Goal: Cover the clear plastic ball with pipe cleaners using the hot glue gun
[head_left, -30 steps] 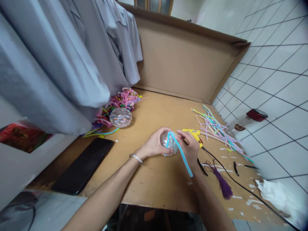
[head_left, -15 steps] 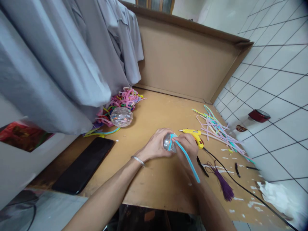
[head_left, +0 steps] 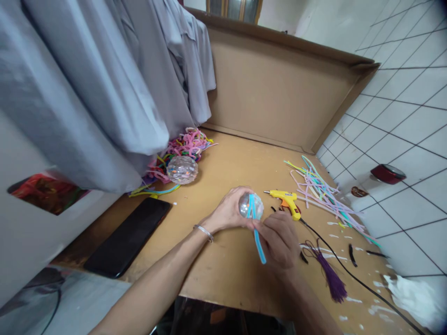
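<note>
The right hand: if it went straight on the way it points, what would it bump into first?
Most likely the left hand, at its thumb by the clear ball, just ahead of where the right hand pinches the blue strip. Depth is unclear, so the ball could come first.

I face an upright cardboard panel [head_left: 265, 88], a white-tiled wall [head_left: 415, 128] on my right, wood-framed panes [head_left: 233, 9] beyond.
</note>
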Demonstrator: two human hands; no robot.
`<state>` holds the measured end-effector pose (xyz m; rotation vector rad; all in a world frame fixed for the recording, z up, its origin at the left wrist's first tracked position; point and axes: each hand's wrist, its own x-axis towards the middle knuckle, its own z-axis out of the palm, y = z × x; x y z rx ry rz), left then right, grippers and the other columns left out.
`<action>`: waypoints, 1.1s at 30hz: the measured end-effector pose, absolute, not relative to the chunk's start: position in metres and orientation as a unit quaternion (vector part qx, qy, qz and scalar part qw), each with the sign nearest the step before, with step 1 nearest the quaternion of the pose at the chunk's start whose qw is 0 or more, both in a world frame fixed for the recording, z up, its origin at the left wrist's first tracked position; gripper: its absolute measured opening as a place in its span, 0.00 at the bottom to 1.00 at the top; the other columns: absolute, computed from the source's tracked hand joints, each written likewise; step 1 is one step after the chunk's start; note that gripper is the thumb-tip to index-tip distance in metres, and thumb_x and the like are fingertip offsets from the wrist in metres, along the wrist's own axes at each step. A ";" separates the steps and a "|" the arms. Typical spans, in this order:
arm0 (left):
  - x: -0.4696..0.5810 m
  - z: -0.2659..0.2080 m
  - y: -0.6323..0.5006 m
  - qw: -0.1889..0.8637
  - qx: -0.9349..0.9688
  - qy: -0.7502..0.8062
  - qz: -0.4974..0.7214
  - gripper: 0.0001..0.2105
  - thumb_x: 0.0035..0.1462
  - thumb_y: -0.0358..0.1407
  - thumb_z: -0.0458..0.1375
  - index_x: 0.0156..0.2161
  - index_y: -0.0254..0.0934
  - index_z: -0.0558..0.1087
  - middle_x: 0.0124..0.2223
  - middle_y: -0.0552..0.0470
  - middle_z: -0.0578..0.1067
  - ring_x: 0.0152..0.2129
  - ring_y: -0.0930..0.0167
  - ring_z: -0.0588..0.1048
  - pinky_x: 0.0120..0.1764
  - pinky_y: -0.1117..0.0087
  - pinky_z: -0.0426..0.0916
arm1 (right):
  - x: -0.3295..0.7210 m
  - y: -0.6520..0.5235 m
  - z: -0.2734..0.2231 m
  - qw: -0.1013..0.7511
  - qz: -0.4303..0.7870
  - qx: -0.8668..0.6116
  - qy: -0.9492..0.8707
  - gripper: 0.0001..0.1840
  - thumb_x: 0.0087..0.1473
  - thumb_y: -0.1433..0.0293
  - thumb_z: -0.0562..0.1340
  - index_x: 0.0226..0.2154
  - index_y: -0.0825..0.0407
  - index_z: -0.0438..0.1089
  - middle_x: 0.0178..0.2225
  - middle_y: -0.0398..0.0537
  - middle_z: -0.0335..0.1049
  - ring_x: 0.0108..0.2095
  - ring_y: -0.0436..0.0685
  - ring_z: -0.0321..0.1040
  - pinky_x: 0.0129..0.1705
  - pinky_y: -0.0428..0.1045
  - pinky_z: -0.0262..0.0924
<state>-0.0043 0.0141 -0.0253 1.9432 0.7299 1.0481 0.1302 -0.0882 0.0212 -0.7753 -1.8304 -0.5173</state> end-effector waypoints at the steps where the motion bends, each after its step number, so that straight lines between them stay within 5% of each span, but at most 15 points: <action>1: -0.005 -0.026 0.015 0.411 0.758 0.287 0.417 0.35 0.32 0.34 0.73 0.50 0.38 0.69 0.53 0.43 0.74 0.52 0.56 0.73 0.58 0.52 0.67 | 0.129 -0.087 0.021 0.510 -0.212 -0.324 -0.768 0.12 0.55 0.80 0.64 0.42 0.51 0.71 0.29 0.45 0.71 0.31 0.54 0.67 0.35 0.53 0.62; 8: -0.011 -0.013 0.014 0.530 0.680 0.282 0.422 0.34 0.34 0.36 0.73 0.50 0.37 0.68 0.51 0.46 0.75 0.48 0.61 0.75 0.53 0.57 0.69 | 0.142 -0.065 0.007 0.482 -0.123 -0.477 -0.724 0.22 0.60 0.64 0.62 0.57 0.45 0.65 0.43 0.51 0.74 0.44 0.61 0.71 0.48 0.58 0.64; 15: -0.013 -0.011 0.012 0.617 0.643 0.233 0.390 0.36 0.34 0.41 0.74 0.51 0.38 0.68 0.52 0.44 0.76 0.46 0.60 0.77 0.49 0.59 0.73 | 0.153 -0.053 -0.003 0.568 0.109 -0.557 -0.595 0.22 0.56 0.56 0.64 0.51 0.47 0.72 0.48 0.52 0.73 0.50 0.62 0.70 0.52 0.60 0.65; 19: -0.009 -0.016 0.006 0.502 0.724 0.206 0.425 0.35 0.35 0.38 0.74 0.51 0.38 0.68 0.56 0.42 0.73 0.53 0.58 0.73 0.57 0.55 0.68 | 0.157 -0.041 -0.014 0.629 0.248 -0.573 -0.463 0.26 0.60 0.49 0.56 0.45 0.51 0.75 0.49 0.56 0.75 0.51 0.63 0.71 0.54 0.61 0.65; 25: -0.005 -0.018 0.001 0.264 0.834 0.138 0.464 0.29 0.46 0.39 0.70 0.53 0.41 0.66 0.56 0.41 0.72 0.54 0.58 0.72 0.58 0.49 0.65 | 0.161 -0.029 -0.023 0.669 0.396 -0.518 -0.358 0.31 0.52 0.41 0.59 0.34 0.53 0.76 0.36 0.54 0.79 0.38 0.62 0.76 0.41 0.56 0.70; 33: -0.006 -0.021 0.004 0.212 0.849 0.135 0.465 0.31 0.46 0.42 0.69 0.55 0.42 0.65 0.56 0.41 0.72 0.55 0.57 0.70 0.59 0.47 0.62 | 0.159 -0.037 -0.016 0.630 0.328 -0.521 -0.474 0.26 0.61 0.47 0.54 0.38 0.50 0.76 0.37 0.49 0.78 0.38 0.58 0.74 0.42 0.53 0.68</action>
